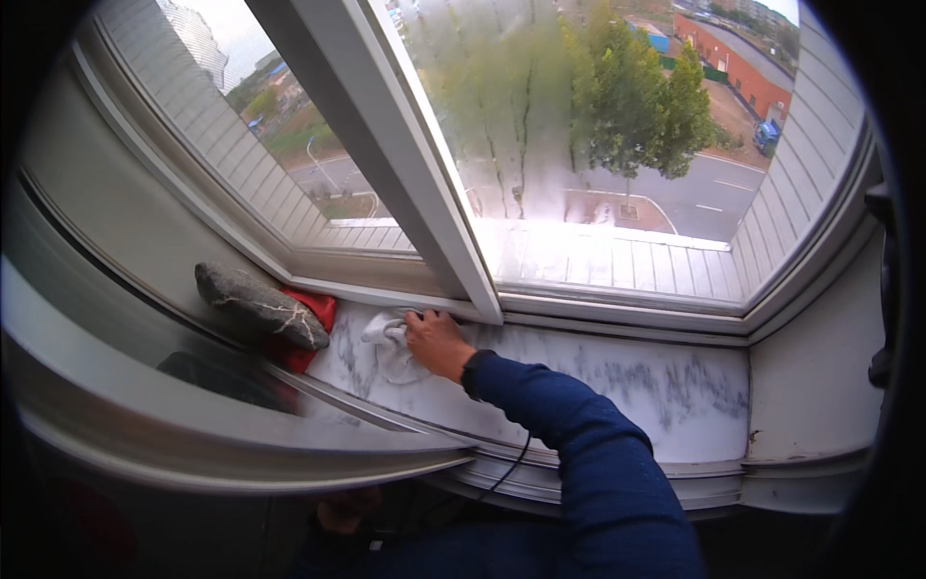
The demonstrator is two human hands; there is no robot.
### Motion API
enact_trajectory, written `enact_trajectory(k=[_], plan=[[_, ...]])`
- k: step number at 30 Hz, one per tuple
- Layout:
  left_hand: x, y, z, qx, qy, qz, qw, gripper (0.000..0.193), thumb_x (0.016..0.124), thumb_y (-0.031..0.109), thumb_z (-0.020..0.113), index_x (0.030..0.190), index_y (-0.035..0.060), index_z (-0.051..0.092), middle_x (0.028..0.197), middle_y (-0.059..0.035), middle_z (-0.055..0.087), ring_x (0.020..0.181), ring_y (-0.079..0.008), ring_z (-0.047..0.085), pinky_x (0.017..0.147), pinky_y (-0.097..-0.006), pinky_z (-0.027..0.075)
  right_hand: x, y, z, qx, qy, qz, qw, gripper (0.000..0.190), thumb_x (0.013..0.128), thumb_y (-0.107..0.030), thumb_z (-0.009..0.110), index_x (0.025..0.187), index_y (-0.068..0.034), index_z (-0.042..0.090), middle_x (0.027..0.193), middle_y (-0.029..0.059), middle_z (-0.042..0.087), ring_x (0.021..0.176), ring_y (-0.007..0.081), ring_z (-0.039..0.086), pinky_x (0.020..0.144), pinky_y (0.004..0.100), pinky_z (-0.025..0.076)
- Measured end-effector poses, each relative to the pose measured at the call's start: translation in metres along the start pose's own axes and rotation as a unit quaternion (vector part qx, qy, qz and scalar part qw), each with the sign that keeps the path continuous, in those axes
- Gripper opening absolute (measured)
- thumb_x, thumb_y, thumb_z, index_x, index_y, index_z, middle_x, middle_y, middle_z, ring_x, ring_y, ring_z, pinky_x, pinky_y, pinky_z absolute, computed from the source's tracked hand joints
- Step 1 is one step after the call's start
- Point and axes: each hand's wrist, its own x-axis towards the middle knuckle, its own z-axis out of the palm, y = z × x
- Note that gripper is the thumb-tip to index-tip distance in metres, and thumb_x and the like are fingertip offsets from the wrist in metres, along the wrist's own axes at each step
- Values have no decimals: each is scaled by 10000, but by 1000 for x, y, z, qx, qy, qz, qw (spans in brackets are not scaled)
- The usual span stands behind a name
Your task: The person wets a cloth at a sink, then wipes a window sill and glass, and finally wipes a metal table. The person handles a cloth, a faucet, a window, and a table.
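Observation:
My right hand (pixel 438 344) grips a bunched white cloth (pixel 398 362) on the grey-veined white marble windowsill (pixel 579 369). It is close to the foot of the white sliding window frame (pixel 481 289). Left of the cloth, a long grey stone with pale veins (pixel 260 304) lies on a piece of red material (pixel 318 307). Low in the view, my left hand (pixel 343 512) hangs in shadow below the sill. Its fingers are too dark to make out.
A window sash (pixel 217 416) with a reflecting pane curves across the lower left. The right outer pane (pixel 499 130) is misted and streaked. Window tracks (pixel 622 326) run behind the sill. A thin black cable (pixel 510 470) hangs over the front edge, beside my right sleeve.

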Motion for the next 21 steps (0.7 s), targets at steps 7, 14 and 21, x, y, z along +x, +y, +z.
enact_trajectory(k=[7, 14, 21], plan=[[40, 19, 15, 45, 81, -212, 973, 483, 1036, 262, 352, 1467, 74, 242, 1381, -376, 336, 1187, -428, 491, 1006, -521, 428, -80, 53, -117, 270, -127, 202, 933, 176, 850, -101, 553, 977, -30, 650, 1027, 163, 645, 817, 306, 663, 690, 413, 535], [78, 20, -2, 123, 26, -114, 985, 628, 1011, 308, 374, 1518, 100, 67, 1489, -388, 83, 1378, -481, 230, 1089, -616, 279, -211, 109, -303, 454, 255, 388, 760, 318, 995, -168, 448, 1279, -51, 531, 1068, 54, 612, 902, 124, 585, 757, 284, 527], [81, 18, 16, -287, 135, -282, 906, 793, 961, 390, 438, 1511, 49, -20, 1520, -320, 13, 1392, -469, 161, 1121, -590, 221, -305, 161, -296, -30, 219, 571, 790, 173, 828, -63, 581, 992, -11, 571, 859, 201, 638, 814, 342, 621, 758, 397, 483]])
